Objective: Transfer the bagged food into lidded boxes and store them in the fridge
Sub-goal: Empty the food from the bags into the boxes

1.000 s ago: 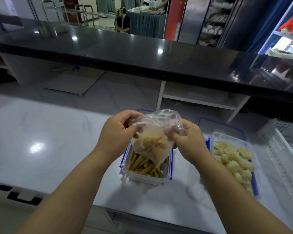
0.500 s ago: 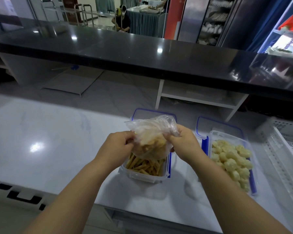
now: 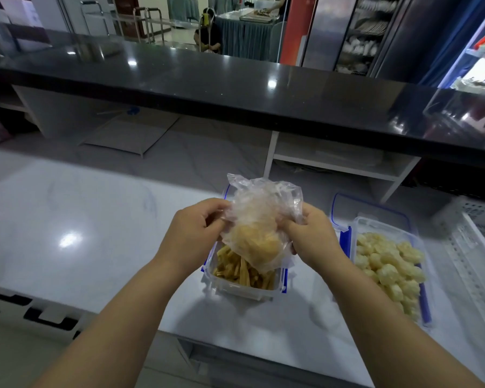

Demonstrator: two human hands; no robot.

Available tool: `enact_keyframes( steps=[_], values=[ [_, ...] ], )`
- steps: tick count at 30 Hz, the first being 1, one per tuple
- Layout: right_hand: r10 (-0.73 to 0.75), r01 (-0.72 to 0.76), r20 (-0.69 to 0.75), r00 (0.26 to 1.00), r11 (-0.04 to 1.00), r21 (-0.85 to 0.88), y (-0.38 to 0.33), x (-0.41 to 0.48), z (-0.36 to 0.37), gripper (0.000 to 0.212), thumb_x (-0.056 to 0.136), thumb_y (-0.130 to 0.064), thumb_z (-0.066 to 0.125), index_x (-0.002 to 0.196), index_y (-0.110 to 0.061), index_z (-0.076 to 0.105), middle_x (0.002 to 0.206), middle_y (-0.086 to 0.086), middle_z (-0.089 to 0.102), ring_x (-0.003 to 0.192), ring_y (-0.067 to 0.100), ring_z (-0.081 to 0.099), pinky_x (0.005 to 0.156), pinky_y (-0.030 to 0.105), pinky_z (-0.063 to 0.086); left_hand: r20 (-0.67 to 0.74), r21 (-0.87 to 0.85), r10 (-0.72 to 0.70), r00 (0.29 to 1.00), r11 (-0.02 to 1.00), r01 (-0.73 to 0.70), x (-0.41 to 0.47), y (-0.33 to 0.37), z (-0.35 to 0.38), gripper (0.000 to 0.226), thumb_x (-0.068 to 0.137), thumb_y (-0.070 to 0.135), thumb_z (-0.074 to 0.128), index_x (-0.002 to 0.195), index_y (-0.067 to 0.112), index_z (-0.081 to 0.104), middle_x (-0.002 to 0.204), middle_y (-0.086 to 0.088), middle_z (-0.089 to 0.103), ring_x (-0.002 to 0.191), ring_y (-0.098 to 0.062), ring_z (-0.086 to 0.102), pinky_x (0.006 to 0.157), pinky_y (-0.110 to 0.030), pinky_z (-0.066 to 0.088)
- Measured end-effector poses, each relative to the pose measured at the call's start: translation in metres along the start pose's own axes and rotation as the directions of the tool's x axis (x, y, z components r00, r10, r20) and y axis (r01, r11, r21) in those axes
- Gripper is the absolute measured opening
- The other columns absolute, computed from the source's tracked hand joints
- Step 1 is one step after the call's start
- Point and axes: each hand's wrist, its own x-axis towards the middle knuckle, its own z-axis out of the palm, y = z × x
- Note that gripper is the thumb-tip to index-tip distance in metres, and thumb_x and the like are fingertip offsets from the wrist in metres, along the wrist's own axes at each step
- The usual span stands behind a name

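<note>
Left hand (image 3: 192, 236) and right hand (image 3: 312, 238) both pinching clear plastic bag (image 3: 259, 219) with yellowish food lump inside, held over open clear box (image 3: 244, 288) half full of tan strips on white table (image 3: 81, 219), second open box (image 3: 416, 239) to the right holds pale round pieces, blue-rimmed lid (image 3: 345, 208) behind it

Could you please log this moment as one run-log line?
phase: emptying bag | left hand: grips bag | right hand: grips bag | bag: above box | second box: filled, uncovered

Two hands: left hand (image 3: 192, 233), right hand (image 3: 311, 236). One plastic bag (image 3: 259, 217). Two clear boxes (image 3: 241, 291) (image 3: 381, 223). Two blue-edged lids (image 3: 226, 191) (image 3: 347, 203). One white crate (image 3: 476, 247).
</note>
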Motion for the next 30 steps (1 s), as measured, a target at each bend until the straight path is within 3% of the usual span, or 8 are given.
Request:
enact_keyframes(
  steps=[3,11,13,18,22,24,28,30],
  values=[
    [0.02,-0.02,-0.003,1.0,1.0,-0.009,0.003,0.002,0.001,0.01,0.093,-0.022,0.058,0.084,-0.028,0.058,0.081,-0.002,0.066,0.064,0.012,0.061,0.054,0.021,0.046,0.034,0.041,-0.027,0.999,0.999,0.026,0.003,-0.003,0.003,0.012,0.087,0.02,0.061,0.095,0.027,0.068,0.084,0.005,0.071,0.078,-0.011,0.067,0.074,-0.029,0.057],
    [0.135,-0.122,0.092,0.987,0.984,-0.131,0.018,0.0,0.009,0.003,0.089,-0.023,0.063,0.09,-0.02,0.063,0.084,0.0,0.067,0.079,0.017,0.065,0.067,0.026,0.053,0.182,0.234,-0.169,0.969,0.964,0.125,-0.003,-0.025,0.013,0.014,0.087,0.024,0.064,0.101,0.024,0.068,0.096,0.011,0.067,0.091,-0.01,0.062,0.079,-0.023,0.051],
    [0.131,-0.108,0.112,0.985,0.975,-0.193,0.02,-0.002,0.01,0.009,0.089,-0.024,0.062,0.094,-0.018,0.065,0.085,0.001,0.069,0.08,0.019,0.066,0.072,0.03,0.057,0.158,0.259,-0.171,0.972,0.958,0.127,-0.003,-0.025,0.012,0.012,0.091,0.021,0.059,0.097,0.022,0.069,0.09,0.007,0.068,0.085,-0.013,0.063,0.071,-0.02,0.049],
    [0.1,-0.029,0.25,0.963,0.962,-0.273,0.015,-0.009,0.014,0.013,0.08,-0.021,0.072,0.092,-0.023,0.066,0.085,-0.002,0.068,0.08,0.017,0.065,0.063,0.019,0.051,0.169,0.337,-0.149,0.974,0.938,0.085,-0.005,-0.025,0.008,0.018,0.089,0.012,0.055,0.083,0.022,0.069,0.071,0.004,0.065,0.065,-0.014,0.058,0.061,-0.025,0.048],
    [0.035,0.028,0.175,0.984,0.939,-0.344,0.014,-0.009,0.021,0.009,0.082,-0.016,0.07,0.086,-0.022,0.065,0.08,-0.004,0.065,0.075,0.014,0.062,0.062,0.018,0.05,0.177,0.356,-0.146,0.973,0.932,0.075,-0.006,-0.028,0.009,0.017,0.088,0.014,0.057,0.073,0.012,0.065,0.067,-0.005,0.063,0.061,-0.019,0.051,0.058,-0.031,0.045],
    [0.008,0.031,0.115,0.993,0.944,-0.328,0.014,-0.008,0.018,0.015,0.084,-0.018,0.068,0.076,-0.026,0.059,0.074,-0.007,0.061,0.07,0.012,0.06,0.058,0.016,0.048,0.155,0.319,-0.127,0.98,0.945,0.072,-0.005,-0.025,0.008,0.017,0.09,0.017,0.057,0.075,0.012,0.066,0.068,-0.004,0.064,0.06,-0.017,0.051,0.059,-0.029,0.045],
    [0.059,-0.056,0.015,0.998,0.991,-0.125,0.01,-0.004,0.004,0.01,0.083,-0.024,0.072,0.085,-0.022,0.063,0.082,-0.002,0.067,0.074,0.015,0.065,0.062,0.023,0.052,0.077,0.225,-0.067,0.995,0.973,0.048,0.001,-0.015,0.003,0.017,0.092,0.02,0.056,0.079,0.014,0.065,0.075,-0.004,0.068,0.067,-0.018,0.062,0.066,-0.032,0.051],
    [0.053,-0.054,-0.012,0.998,0.998,-0.022,0.005,-0.003,-0.004,0.01,0.083,-0.02,0.072,0.083,-0.023,0.062,0.08,-0.005,0.068,0.07,0.009,0.064,0.057,0.017,0.048,0.05,0.168,-0.029,0.998,0.986,0.021,0.005,-0.01,0.001,0.013,0.092,0.018,0.056,0.084,0.018,0.066,0.076,0.001,0.069,0.071,-0.015,0.064,0.07,-0.035,0.055]
  ],
)
